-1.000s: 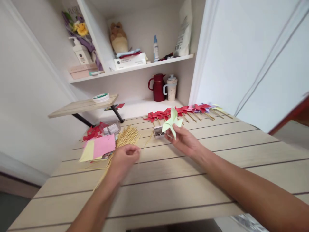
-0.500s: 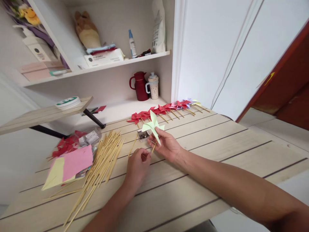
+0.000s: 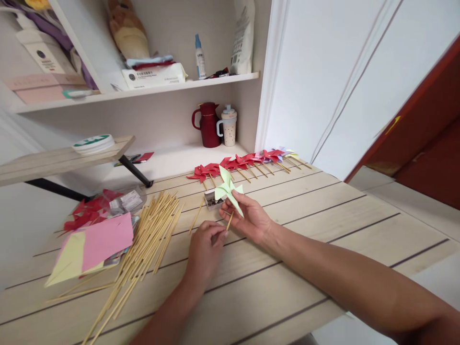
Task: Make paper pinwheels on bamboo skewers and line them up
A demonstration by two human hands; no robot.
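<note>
Pale green paper pinwheel and a short wooden stick are held above the light wooden slatted desk, near its middle and just in front of a small open box of dark pins. Largest on the desk is the loose pile of long bamboo sticks, fanned out to the left of the hands. Beside it, further left, lies a stack of pink and yellow square paper sheets, with red paper pieces behind them. Along the far edge of the desk runs a row of finished red pinwheels on sticks, ending in a few paler ones on the right. Behind it, on the shelf, stand a dark red jug and a cream lidded cup, side by side.

Right hand is closed on the green pinwheel, pinching it between thumb and fingers. Left hand is curled, its fingertips gripping the lower end of the short stick, whose upper end reaches the pinwheel.
</note>
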